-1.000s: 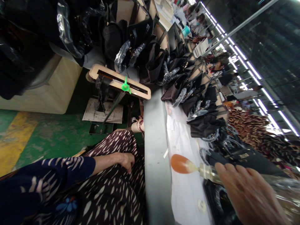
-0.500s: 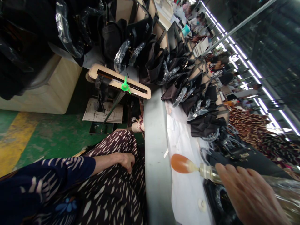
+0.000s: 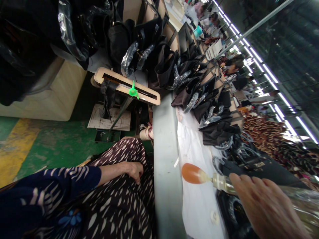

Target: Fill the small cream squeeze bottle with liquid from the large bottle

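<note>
My right hand [image 3: 266,202] is closed round a clear bottle [image 3: 294,194] at the lower right. An orange rubber bulb [image 3: 193,173] is fitted to the bottle's neck and points left above white paper [image 3: 191,146]. My fingertips lie near the neck; the palm hides part of the bottle. Below and beside it is a black handbag [image 3: 261,166] with gold lettering. On my patterned lap [image 3: 119,202] rests my left hand [image 3: 134,171], loosely bent and holding nothing that I can see.
Several black handbags [image 3: 216,131] with plastic-wrapped handles line the bench. A grey bench edge [image 3: 165,159] runs beside my lap. At the upper left, a slotted wooden plate [image 3: 152,97] carries a bright green piece [image 3: 133,92]. A cream bin [image 3: 67,93] stands left. Other people are in the background.
</note>
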`<state>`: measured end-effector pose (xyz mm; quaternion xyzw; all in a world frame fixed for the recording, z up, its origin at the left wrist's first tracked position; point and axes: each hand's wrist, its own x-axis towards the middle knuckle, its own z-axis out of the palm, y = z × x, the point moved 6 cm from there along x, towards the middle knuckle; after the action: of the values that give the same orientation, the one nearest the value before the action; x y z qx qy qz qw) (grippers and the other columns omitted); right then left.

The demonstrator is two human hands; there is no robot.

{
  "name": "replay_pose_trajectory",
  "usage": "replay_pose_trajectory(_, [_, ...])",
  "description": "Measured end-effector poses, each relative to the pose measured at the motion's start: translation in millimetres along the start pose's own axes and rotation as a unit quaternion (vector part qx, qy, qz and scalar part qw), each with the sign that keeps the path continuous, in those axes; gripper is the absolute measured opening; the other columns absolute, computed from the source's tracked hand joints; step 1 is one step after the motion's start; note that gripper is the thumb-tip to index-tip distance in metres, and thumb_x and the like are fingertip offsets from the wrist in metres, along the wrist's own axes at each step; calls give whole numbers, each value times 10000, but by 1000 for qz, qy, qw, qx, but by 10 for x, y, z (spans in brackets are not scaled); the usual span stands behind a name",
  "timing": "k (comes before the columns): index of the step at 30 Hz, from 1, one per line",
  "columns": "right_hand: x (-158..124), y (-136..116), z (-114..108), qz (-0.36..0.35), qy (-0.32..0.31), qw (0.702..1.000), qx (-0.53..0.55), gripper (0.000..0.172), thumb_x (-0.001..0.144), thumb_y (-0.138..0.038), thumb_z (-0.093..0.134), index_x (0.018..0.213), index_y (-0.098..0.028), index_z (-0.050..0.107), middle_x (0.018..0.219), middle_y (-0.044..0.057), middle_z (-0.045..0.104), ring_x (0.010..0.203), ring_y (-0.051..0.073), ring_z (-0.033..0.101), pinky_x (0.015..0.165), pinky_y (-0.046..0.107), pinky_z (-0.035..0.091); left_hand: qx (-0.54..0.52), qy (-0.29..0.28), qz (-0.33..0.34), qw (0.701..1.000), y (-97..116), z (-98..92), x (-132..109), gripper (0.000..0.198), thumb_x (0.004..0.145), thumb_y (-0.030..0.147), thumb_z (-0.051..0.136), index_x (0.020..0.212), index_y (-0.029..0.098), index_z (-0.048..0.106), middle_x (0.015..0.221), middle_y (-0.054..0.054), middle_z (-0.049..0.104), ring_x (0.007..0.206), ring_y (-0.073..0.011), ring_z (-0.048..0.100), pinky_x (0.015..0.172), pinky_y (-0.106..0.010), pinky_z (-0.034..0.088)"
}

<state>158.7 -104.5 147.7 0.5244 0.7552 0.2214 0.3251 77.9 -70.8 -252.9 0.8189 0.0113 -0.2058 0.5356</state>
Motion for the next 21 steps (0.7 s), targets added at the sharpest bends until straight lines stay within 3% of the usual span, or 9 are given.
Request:
replay_pose_trajectory(13, [15,-14,-28,-19,13,999,-27,276,767,0,345,846,-86,595,633,59,528,553,213,500,559,365,312,-2,-2,-4,1000,16,-14,-16,208,630,327,777,779,189,733,694,18,657,673,-155,584,566,-217,422])
replay_pose_trajectory(21, [-9,19,30,-21,-17,1000,-16,218,725,11,431,818,-123,576,659,53,538,561,210,487,554,360,322,-2,-5,-10,1000,9,-12,-4,214,620,333,779,773,190,731,699,15,658,677,-161,584,557,-221,419])
